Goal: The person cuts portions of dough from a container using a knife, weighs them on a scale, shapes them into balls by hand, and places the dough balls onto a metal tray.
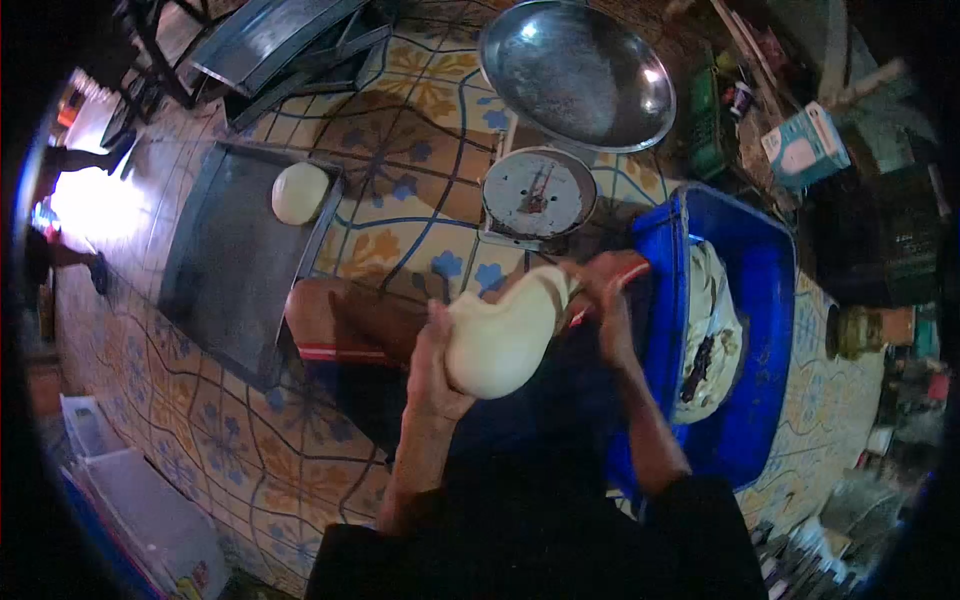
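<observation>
Dough piece (500, 345): held in the air above the lap, between both hands; round and smooth at the bottom, drawn to a narrow end at the upper right.
Left hand (437, 370): cupped against the left side of the piece, with the thumb side turned up; the bulk was judged to be carried here.
Right hand (607, 305): closed at the narrow end; the fingers were blurred, so the exact pinch could not be told.
Handling (judged): weight best borne on a broad palm, since soft dough could be dented or torn by fingertips. Narrow end best gathered lightly, with the round skin kept smooth and the pull kept slow.
Tray (225, 240): placed on the floor to the left; raised metal rim noted. One dough ball (300, 194) was seated near its far right corner, close to the rim.
Left knee (340, 312): set between the tray's near right edge and the hands; low leftward travel was judged to be narrowed by it.
Tub (767, 340): blue, high-walled, placed just right of the right forearm; a large dough mass (715, 340) was held inside. Rim judged easy to be knocked by an elbow.
Scale (538, 192): stood beyond the knees, with a wide metal bowl (570, 75) above it in view; contact between them could not be confirmed.
Room: floor tiles (395, 240) were seen between tray and scale; height over the left knee was judged the easier path for movement.
</observation>
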Demonstrator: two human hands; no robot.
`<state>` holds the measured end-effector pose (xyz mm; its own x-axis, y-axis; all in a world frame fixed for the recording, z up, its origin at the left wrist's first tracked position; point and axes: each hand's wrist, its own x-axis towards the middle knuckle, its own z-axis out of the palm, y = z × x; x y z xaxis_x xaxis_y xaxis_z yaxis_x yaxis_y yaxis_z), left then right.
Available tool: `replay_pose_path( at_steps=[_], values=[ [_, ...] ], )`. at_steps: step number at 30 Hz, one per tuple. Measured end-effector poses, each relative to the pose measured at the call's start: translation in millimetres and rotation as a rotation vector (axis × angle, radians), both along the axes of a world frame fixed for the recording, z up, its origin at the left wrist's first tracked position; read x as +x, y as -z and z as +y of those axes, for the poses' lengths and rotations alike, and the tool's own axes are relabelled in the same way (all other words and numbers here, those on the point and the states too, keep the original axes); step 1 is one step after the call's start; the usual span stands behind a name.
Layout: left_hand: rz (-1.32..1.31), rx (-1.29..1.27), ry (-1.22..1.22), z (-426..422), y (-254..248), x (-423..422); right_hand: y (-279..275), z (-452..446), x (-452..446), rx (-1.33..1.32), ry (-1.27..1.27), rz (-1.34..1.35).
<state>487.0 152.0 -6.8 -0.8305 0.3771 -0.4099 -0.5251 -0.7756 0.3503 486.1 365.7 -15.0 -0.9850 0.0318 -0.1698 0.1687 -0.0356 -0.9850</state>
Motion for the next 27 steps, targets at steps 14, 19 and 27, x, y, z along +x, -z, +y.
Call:
replay_pose_path(
  at_steps=[14,19,27],
  values=[
    [0.13,-0.102,-0.065,-11.8,33.0,4.7,-22.9,-49.7,6.2,-0.082,0.091,-0.025],
    [0.176,-0.748,0.076,9.4,28.1,-18.2,-5.3,-52.7,22.3,0.186,0.02,-0.072],
    [0.155,-0.324,-0.182,-3.8,72.8,6.7,-39.7,-50.8,3.7,-0.274,-0.061,-0.106]
  ],
)
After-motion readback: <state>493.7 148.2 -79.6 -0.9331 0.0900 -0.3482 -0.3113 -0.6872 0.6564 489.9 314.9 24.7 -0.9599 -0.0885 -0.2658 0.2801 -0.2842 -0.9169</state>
